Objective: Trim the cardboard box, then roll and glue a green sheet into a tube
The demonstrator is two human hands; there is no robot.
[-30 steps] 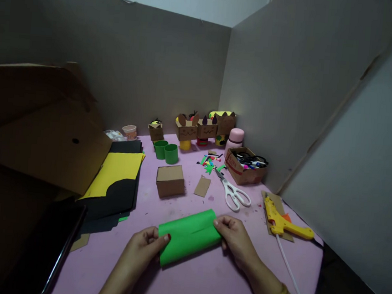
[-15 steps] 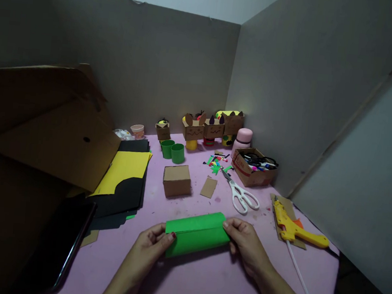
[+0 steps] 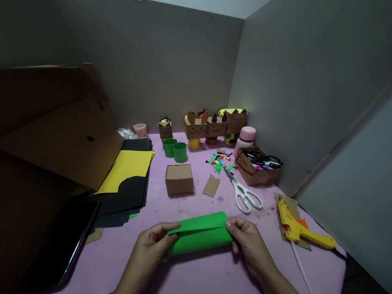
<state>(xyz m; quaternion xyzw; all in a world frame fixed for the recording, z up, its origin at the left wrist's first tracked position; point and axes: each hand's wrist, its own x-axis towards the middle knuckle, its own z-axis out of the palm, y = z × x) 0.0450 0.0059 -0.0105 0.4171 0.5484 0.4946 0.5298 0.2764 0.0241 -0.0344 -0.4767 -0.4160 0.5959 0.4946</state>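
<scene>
A rolled green sheet (image 3: 202,236) is held over the pink table by both hands, its upper flap lifted slightly at the left. My left hand (image 3: 151,248) pinches the roll's left end, with the index finger at the flap's corner. At the right end, my right hand (image 3: 247,243) grips the edge between thumb and fingers. Beyond the roll sit a small closed cardboard box (image 3: 179,180) and a flat cardboard piece (image 3: 211,186). White-handled scissors (image 3: 245,194) lie open to the right of that piece.
Two green rings (image 3: 175,149) stand behind the box. At right are a yellow glue gun (image 3: 299,227) and a box of pens (image 3: 259,171). Black and yellow sheets (image 3: 130,168), a phone (image 3: 64,245) and large cardboard (image 3: 66,140) fill the left. Cardboard figures (image 3: 206,126) line the back.
The left end of the flap has opened into a wider gap, and my left index finger has moved up onto it. The view has shifted slightly.
</scene>
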